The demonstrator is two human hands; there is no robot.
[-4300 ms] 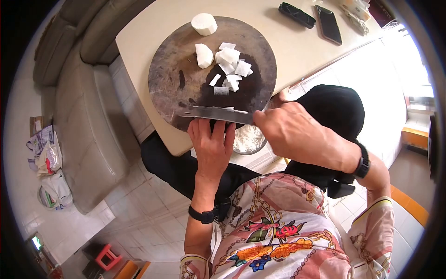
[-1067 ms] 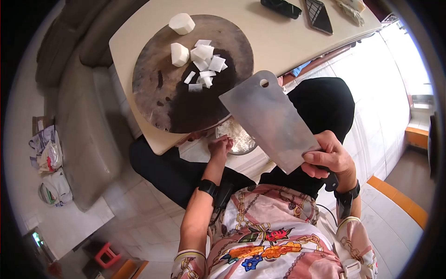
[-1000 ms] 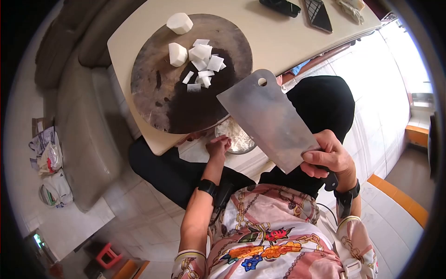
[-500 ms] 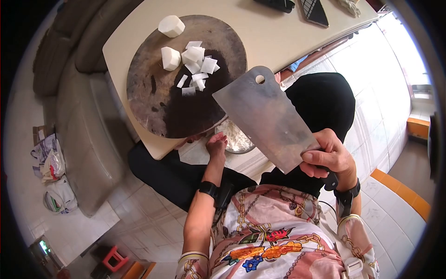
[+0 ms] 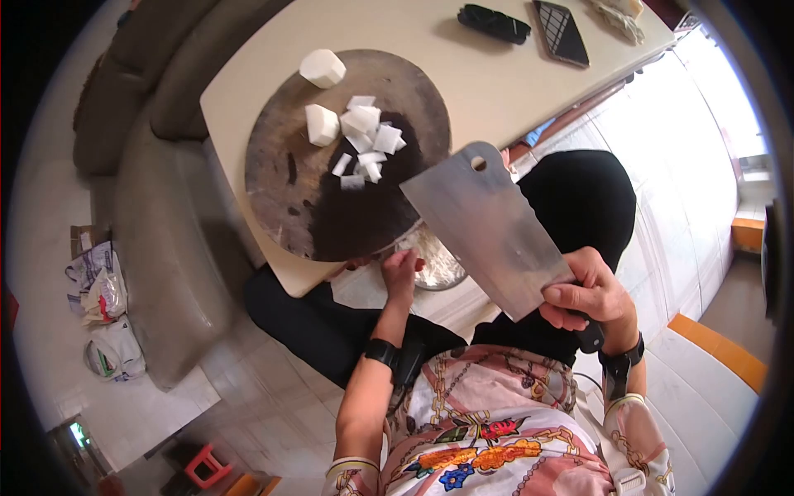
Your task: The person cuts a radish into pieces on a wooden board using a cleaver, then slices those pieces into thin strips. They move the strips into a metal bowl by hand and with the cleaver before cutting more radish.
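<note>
My right hand [image 5: 585,291] is closed round the dark handle of a cleaver [image 5: 488,227], its broad metal blade raised in front of me, with a round hole near the far corner. My left hand [image 5: 403,269] hangs low by the near edge of the round wooden chopping board [image 5: 285,194], fingers curled; whether anything is in them is hidden. Next to it, a bowl of white shreds [image 5: 434,263] shows partly behind the blade. On the board lie thin white slices [image 5: 361,122], a cut chunk of white vegetable [image 5: 322,125] and a larger chunk [image 5: 322,69] at the far edge.
The board stands on a cream table [image 5: 380,23]. A black case [image 5: 494,23] and a phone [image 5: 562,33] lie at its far side. A grey sofa [image 5: 165,248] is to the left, with bags [image 5: 99,285] on the floor. A red stool [image 5: 208,465] stands at lower left.
The whole view has shifted, so the board, table and hands appear slightly lower and farther right. My right hand still holds the cleaver, and the white pieces lie as before.
</note>
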